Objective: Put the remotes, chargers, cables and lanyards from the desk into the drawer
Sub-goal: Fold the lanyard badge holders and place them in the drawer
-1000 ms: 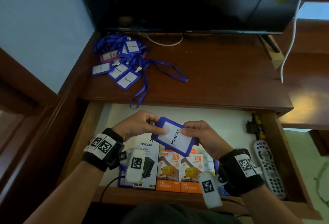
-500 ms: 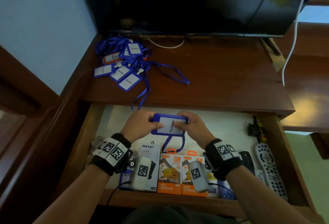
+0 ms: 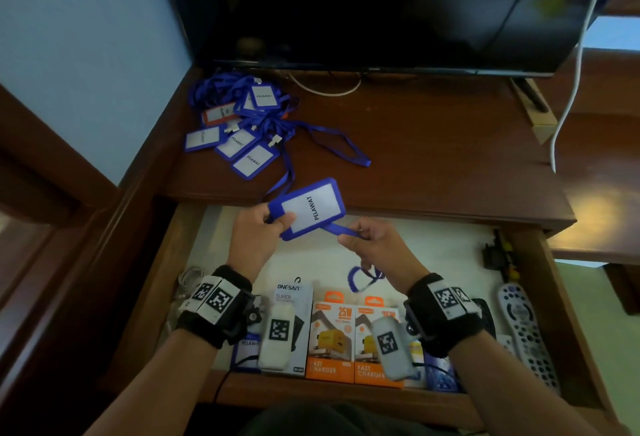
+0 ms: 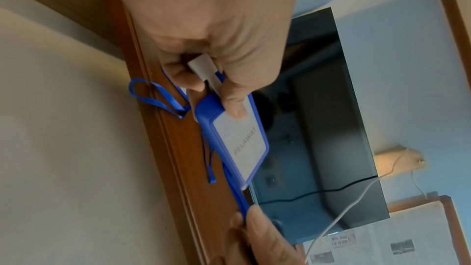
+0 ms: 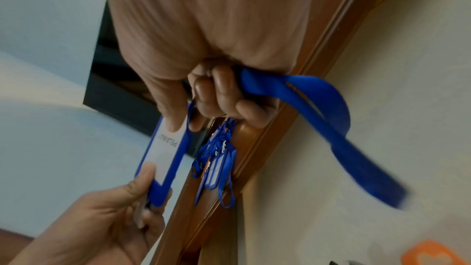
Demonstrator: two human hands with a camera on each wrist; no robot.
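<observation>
While the left hand [image 3: 250, 238] is pinching the blue PELAWAT badge [image 3: 309, 208] and the right hand [image 3: 374, 245] is gripping its strap [image 5: 305, 96] above the open drawer [image 3: 540, 283], more lanyards [image 3: 242, 127] are sitting piled on the desk [image 3: 433, 144] behind, with charger boxes [image 3: 349, 338] and a remote [image 3: 526, 331] lying below.

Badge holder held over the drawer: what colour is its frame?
Blue, around a white card; the badge holder shows best in the head view.

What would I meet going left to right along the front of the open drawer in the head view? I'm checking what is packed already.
White cable → white charger box → two orange charger boxes → black remote → grey remote.
</observation>
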